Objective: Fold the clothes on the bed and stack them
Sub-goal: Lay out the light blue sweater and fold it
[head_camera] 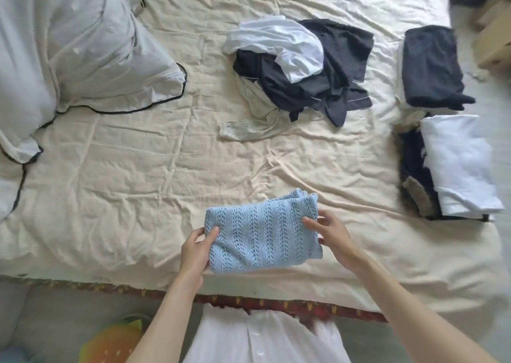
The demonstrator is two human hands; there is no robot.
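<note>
A cream bed (138,183) fills your view. An unfolded clothes pile (298,69) lies mid-bed; two folded stacks (448,141) sit at its right edge. Your left hand (195,249) and right hand (333,238) pinch a folded blue knit sweater (260,235) near the front edge.

Two hands, the left hand (195,252) and right hand (331,238), grip one folded blue knit sweater (260,238) at six o'clock. One unfolded heap of clothes (301,69) lies at twelve o'clock. Two folded stacks sit at three o'clock: one dark-topped stack (431,67), one white-topped stack (459,163). Two pillows (83,45) fill ten o'clock.
</note>
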